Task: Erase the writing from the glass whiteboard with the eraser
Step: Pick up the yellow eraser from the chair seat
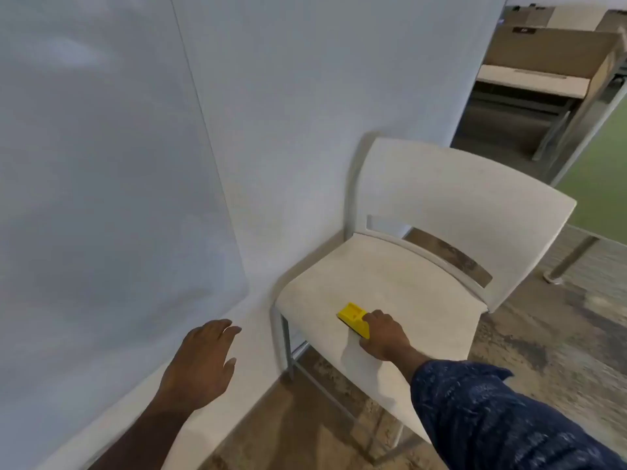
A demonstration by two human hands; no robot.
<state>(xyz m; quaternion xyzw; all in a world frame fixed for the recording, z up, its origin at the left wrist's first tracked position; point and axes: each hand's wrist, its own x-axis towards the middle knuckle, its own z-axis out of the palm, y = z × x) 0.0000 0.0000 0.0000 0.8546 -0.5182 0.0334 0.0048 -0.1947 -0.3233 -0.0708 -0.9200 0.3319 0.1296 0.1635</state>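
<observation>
Patterned blue sleeve point(492, 412); right hand point(385, 335) grips blocky yellow eraser point(353, 318) on chair point(424, 266).

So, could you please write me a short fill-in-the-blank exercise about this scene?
1. The eraser is coloured ____.
2. It lies on the seat of a white ____.
3. The ____ hand rests on the eraser.
4. The left hand holds ____.

Missing words: yellow; chair; right; nothing
</observation>
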